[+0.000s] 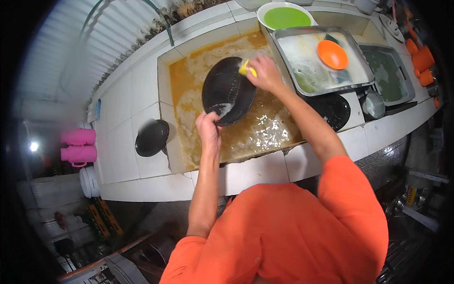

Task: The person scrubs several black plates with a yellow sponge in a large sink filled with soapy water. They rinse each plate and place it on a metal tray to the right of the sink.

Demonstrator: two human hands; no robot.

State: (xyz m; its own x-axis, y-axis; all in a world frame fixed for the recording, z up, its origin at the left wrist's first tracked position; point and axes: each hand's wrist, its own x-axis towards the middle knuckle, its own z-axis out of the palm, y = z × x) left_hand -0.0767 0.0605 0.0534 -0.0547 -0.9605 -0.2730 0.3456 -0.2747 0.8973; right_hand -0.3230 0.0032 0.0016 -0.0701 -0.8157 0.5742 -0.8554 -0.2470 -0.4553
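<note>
My left hand (208, 127) grips the near rim of a black oval plate (227, 85), which is tilted above a tiled sink basin (166, 71). A patch of suds clings to the plate near my left thumb. In my right hand (264, 72) is a yellow sponge (247, 68), held at the plate's far right rim. Whether the sponge presses on the rim is hard to tell. Murky brown water (269, 131) with foam fills the basin below.
Right of the basin, a metal tray (340, 87) of soapy water holds an orange bowl (332, 54). Behind it is a white basin (260, 16) with green liquid. A black plate (333, 110) lies beneath the tray's near edge; another black dish (152, 138) rests on the left tiles.
</note>
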